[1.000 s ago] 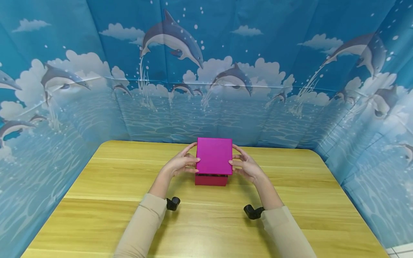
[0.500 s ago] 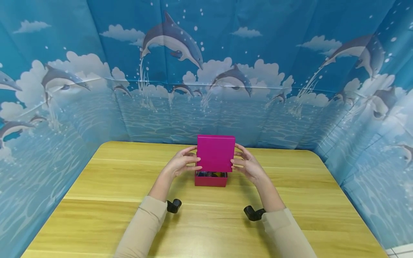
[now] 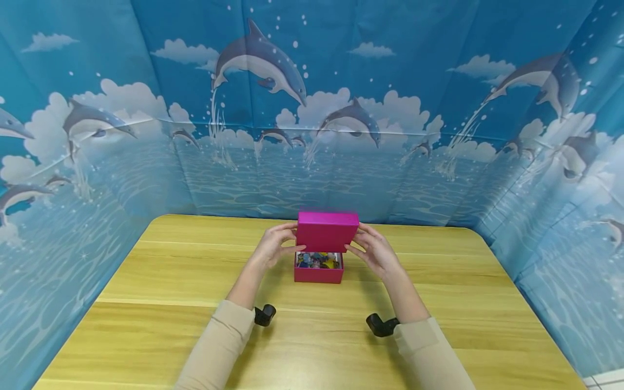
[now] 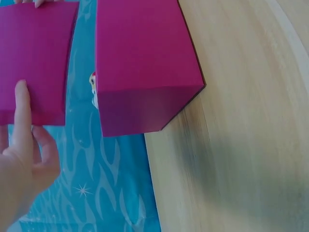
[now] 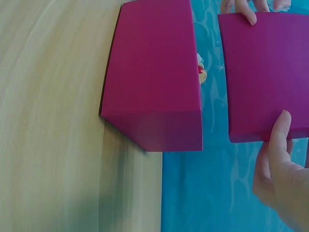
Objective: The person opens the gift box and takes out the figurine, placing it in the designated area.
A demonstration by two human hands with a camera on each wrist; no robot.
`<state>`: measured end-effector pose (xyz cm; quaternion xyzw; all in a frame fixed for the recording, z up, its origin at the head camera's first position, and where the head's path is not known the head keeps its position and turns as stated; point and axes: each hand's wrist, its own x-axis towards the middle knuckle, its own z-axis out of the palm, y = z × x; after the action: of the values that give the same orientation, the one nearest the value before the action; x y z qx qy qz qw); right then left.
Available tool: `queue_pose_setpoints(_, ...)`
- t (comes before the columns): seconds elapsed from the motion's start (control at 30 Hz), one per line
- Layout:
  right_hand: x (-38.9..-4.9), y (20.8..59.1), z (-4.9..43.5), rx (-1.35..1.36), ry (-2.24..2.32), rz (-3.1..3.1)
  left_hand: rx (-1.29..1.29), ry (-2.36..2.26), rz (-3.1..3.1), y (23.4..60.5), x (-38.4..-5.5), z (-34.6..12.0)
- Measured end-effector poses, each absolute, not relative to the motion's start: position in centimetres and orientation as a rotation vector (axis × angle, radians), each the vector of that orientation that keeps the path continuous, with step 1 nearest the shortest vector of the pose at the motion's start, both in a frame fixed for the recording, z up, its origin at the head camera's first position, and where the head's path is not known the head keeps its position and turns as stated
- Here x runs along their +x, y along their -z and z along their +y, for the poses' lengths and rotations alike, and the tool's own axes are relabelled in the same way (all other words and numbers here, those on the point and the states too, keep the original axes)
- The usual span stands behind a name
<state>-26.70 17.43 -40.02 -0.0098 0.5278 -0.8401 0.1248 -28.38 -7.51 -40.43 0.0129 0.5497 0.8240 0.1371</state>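
Between both hands, a magenta box lid [image 3: 327,235] hangs tilted above its box, its outer face toward me. My left hand [image 3: 270,246] grips the lid's left side, thumb on the outer face in the left wrist view. On the opposite side, my right hand [image 3: 377,249] grips it the same way, with its thumb [image 5: 281,128] laid across the face. Below stands the uncovered magenta box [image 3: 318,275], holding several small colourful pieces [image 3: 319,261], some yellow and some blue-grey. One light piece [image 4: 93,89] with red on it pokes above the rim. The lid hides the box's back part.
The box stands on a yellow wood-grain table [image 3: 312,336], toward its far edge. A blue curtain [image 3: 234,173] printed with dolphins and clouds rises behind the table and along both sides. Black wrist cameras [image 3: 265,315] jut inward from both forearms.
Both hands have raised the lid off the box and tipped it, so its top edge now faces up toward the camera. The small pieces inside have come into sight.
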Motion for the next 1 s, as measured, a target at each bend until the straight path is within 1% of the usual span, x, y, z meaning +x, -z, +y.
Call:
queue_pose_setpoints(0.27, -26.7, 40.2, 16.8, 0.034, 2.535, 1.484, -0.061, -2.518, 1.711, 40.2, -27.8, -6.4)
queue_pose_setpoints(0.47, -26.6, 40.2, 16.3, 0.099, 2.551, 1.542, -0.021, -2.508, 1.879, 40.6, -27.6, -5.9)
queue_pose_setpoints(0.67, -26.7, 40.5, 16.1, 0.189, 2.499, 1.636, -0.025, -2.539, 1.893, 41.1, -27.5, -5.9)
queue_pose_setpoints(0.8, -26.7, 40.7, 16.0, 0.187, 2.476, 1.664, -0.032, -2.578, 1.841, 41.3, -27.6, -5.9)
queue_pose_setpoints(1.0, -26.7, 40.7, 16.0, 0.111, 2.464, 1.68, -0.04, -2.611, 1.758, 41.6, -27.7, -6.1)
